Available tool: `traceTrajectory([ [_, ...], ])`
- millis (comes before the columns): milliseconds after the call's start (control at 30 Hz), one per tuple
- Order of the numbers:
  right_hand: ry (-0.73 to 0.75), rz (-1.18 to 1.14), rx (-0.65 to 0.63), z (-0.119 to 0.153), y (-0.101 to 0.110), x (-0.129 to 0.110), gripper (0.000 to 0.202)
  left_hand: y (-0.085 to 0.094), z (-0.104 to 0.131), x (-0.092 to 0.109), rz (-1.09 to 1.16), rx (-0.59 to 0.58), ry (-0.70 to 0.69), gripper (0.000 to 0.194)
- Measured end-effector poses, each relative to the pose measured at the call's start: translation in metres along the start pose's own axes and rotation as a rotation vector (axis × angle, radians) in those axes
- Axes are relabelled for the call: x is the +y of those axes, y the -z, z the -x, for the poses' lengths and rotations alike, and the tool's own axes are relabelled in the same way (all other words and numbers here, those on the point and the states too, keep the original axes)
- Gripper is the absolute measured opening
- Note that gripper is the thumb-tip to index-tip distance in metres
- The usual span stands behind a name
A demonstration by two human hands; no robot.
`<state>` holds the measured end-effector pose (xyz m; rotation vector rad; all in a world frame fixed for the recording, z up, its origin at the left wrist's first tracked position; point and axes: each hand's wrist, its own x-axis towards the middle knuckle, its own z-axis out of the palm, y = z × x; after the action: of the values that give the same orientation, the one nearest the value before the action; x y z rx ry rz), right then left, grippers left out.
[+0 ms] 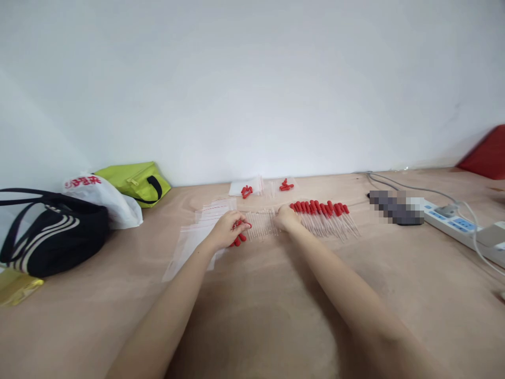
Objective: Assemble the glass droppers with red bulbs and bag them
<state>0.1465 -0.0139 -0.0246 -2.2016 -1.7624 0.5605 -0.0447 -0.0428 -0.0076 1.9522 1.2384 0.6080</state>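
Observation:
My left hand [228, 230] is closed in a pinch, with a red rubber bulb [248, 225] between thumb and fingertips. Several more red bulbs [237, 241] lie just under that hand. A row of thin clear dropper tubes [258, 225] lies side by side between my hands. Over the right end of this row, my right hand [287, 218] is closed with its fingers bent down; what they hold is hidden. To its right, several droppers with red bulbs fitted [321, 208] lie in a slanted row, tips toward me.
Flat clear zip bags [193, 239] overlap on the left. Farther back lie two small groups of red bulbs [246, 191]. A black bag [59, 237], a white plastic bag [118, 205] and a lime-green bag [134, 179] stand left. A power strip [453, 223] with cables lies right.

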Motion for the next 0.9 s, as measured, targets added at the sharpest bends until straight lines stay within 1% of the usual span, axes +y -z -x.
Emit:
traceTrajectory([
  [67, 0.066, -0.021, 0.018, 0.005, 0.004, 0.003, 0.03, -0.01, 0.006, 0.0, 0.125, 0.097, -0.035, 0.02],
  [167, 0.206, -0.053, 0.034, 0.019, 0.008, 0.015, 0.03, -0.028, 0.016, -0.002, 0.224, 0.262, -0.19, 0.016],
  [200, 0.26, -0.058, 0.04, 0.026, 0.008, 0.02, 0.028, -0.033, 0.019, -0.003, 0.236, 0.28, -0.23, 0.018],
  [267, 0.388, -0.05, 0.073, 0.04, 0.004, 0.033, 0.024, -0.044, 0.025, -0.004, 0.226, 0.266, -0.27, 0.02],
  [300, 0.502, -0.028, 0.137, 0.046, 0.001, 0.04, 0.024, -0.048, 0.028, -0.005, 0.215, 0.244, -0.27, 0.018],
  [367, 0.679, 0.009, 0.24, 0.057, -0.009, 0.052, 0.026, -0.056, 0.032, -0.006, 0.229, 0.22, -0.241, 0.011],
  [433, 0.78, 0.002, 0.305, 0.064, -0.017, 0.061, 0.027, -0.062, 0.035, -0.008, 0.279, 0.226, -0.202, 0.006],
  [500, 0.813, -0.024, 0.341, 0.068, -0.024, 0.065, 0.024, -0.066, 0.035, -0.01, 0.305, 0.248, -0.176, 0.008],
  [633, 0.85, -0.028, 0.346, 0.07, -0.027, 0.067, 0.021, -0.069, 0.036, -0.013, 0.204, 0.267, -0.162, 0.019],
  [733, 0.87, -0.003, 0.331, 0.071, -0.026, 0.068, 0.021, -0.068, 0.036, -0.015, 0.139, 0.288, -0.167, 0.015],
  [833, 0.885, 0.013, 0.326, 0.072, -0.025, 0.068, 0.022, -0.065, 0.036, -0.014, -0.008, 0.313, -0.239, 0.019],
  [900, 0.896, 0.019, 0.33, 0.072, -0.025, 0.067, 0.022, -0.063, 0.036, -0.013, -0.123, 0.319, -0.305, 0.017],
])
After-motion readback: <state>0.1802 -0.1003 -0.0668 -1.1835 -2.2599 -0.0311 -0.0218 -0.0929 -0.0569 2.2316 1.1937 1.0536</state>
